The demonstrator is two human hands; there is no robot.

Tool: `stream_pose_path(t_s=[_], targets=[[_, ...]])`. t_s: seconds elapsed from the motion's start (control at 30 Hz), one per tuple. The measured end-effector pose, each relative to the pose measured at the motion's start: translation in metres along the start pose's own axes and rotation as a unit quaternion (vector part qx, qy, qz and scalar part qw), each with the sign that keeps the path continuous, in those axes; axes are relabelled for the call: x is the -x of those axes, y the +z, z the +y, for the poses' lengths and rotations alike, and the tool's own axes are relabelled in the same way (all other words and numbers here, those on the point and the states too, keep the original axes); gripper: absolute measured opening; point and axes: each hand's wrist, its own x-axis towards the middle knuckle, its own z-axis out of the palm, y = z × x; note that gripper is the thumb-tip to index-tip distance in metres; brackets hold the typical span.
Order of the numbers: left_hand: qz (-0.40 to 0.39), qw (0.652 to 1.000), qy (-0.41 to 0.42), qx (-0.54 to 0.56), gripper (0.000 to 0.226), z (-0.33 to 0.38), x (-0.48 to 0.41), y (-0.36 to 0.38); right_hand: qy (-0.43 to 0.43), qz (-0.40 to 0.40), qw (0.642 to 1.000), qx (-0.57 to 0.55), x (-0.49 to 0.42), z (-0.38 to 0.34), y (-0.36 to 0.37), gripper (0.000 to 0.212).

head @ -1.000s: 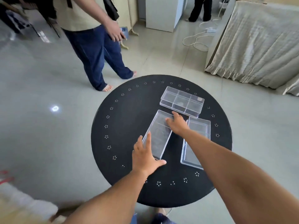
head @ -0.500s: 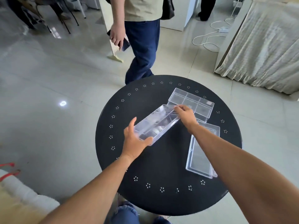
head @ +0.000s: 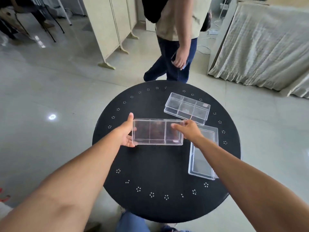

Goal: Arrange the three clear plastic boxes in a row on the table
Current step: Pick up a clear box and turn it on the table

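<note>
Your left hand (head: 126, 133) cupped the left end of the divided clear box (head: 157, 131), thumb up along its far corner and fingers wrapped under the near edge. That box sat crosswise, held over the middle of the round black table (head: 155, 171). Your right hand (head: 188, 129) pinched its right end, thumb on top. A second divided box (head: 187, 108) lay at the far right, angled, and a shallow clear box (head: 203, 152) lay lengthwise near the right rim. No writing was legible on any box.
</note>
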Motion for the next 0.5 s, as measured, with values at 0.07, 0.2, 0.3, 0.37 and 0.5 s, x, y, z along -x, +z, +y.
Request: stream_pose_path(t_s=[0.07,0.2,0.3,0.37,0.5], targets=[[0.007,1.000,0.003,-0.015,0.088,0.006,-0.006,0.004,0.034,0.013,0.999,0.022,0.004,0.002,0.005,0.054],[0.012,0.994,0.023,-0.110,0.076,0.010,-0.015,0.009,0.099,0.043,0.994,0.030,0.013,0.001,0.012,0.047],[0.016,0.986,0.049,-0.158,0.061,0.012,-0.015,0.014,0.117,0.049,0.992,0.023,0.013,0.001,0.015,0.048],[0.027,0.984,0.051,-0.171,0.048,0.012,-0.018,0.014,0.124,0.052,0.990,0.030,0.013,-0.002,0.018,0.040],[0.066,0.967,0.066,-0.239,0.030,0.010,-0.023,0.013,0.127,0.060,0.988,0.057,0.014,-0.005,0.024,0.031]])
